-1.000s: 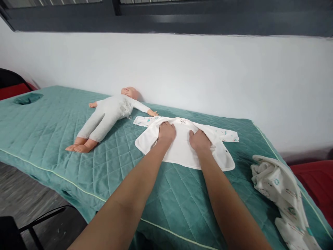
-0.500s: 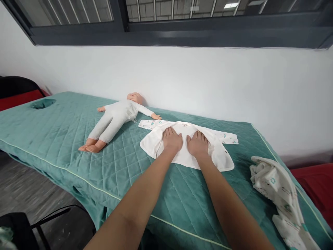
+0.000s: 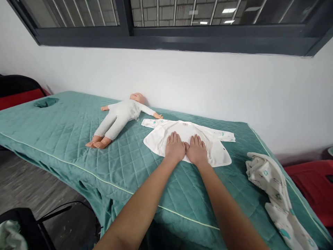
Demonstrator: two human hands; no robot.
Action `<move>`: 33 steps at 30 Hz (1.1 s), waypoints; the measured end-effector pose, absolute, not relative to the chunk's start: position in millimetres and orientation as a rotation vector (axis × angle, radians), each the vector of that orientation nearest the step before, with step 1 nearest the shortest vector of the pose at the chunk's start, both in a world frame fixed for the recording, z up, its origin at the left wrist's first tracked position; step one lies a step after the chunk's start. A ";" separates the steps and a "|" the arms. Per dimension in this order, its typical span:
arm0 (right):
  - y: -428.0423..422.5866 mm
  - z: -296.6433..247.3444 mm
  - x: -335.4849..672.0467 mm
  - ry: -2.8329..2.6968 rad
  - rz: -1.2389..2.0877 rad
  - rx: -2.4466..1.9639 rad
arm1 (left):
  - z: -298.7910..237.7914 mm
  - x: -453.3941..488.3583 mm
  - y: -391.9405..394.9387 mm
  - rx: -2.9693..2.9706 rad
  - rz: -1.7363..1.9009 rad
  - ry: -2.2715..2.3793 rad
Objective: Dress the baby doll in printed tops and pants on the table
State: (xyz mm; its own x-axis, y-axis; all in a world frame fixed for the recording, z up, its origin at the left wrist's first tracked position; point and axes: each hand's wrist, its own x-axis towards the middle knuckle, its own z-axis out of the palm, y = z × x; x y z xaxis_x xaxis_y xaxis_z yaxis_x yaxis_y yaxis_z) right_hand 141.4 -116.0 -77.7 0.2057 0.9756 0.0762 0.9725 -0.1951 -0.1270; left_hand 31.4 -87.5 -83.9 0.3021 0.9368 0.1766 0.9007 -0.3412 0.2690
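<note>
A small white baby shirt (image 3: 188,130) lies spread open on the green quilted bed cover (image 3: 130,163), its patterned sleeves stretched out to both sides. My left hand (image 3: 175,147) rests flat on the inside of the shirt, fingers extended. Beside it, my right hand (image 3: 197,150) also presses flat on the cloth, the two thumbs touching or nearly so. To the left, a baby doll (image 3: 122,114) in white lies on its back, one hand close to the shirt's left sleeve.
A crumpled patterned baby garment (image 3: 273,187) lies at the bed's right end. Red seats or cases stand beyond both ends, such as the red one (image 3: 309,180) on the right. A black chair (image 3: 28,225) is at the lower left. The white wall (image 3: 182,80) borders the bed's far side.
Both hands have slid down the shirt toward its near edge and come closer together. They stay flat on the cloth. The view has shifted slightly.
</note>
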 end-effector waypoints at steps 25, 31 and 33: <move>-232.3 -47.0 57.7 -1.891 0.146 -1.597 | -57.9 -248.4 -133.3 2.291 1.355 1.895; -20.1 -11.6 3.7 -1.883 0.363 -1.517 | -33.6 -338.5 3.1 1.793 1.150 2.023; 52.0 -13.9 -16.2 -1.815 0.381 -1.584 | -29.8 -346.8 36.7 1.688 0.982 1.963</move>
State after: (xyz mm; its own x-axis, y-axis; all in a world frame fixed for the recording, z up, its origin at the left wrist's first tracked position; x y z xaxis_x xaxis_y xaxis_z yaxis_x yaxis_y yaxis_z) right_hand -16.2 52.0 -13.9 -0.0195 0.9530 0.3023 0.7513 0.2135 -0.6245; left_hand -346.8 36.7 -29.8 -0.2134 0.9639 0.1594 0.7056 0.0392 0.7075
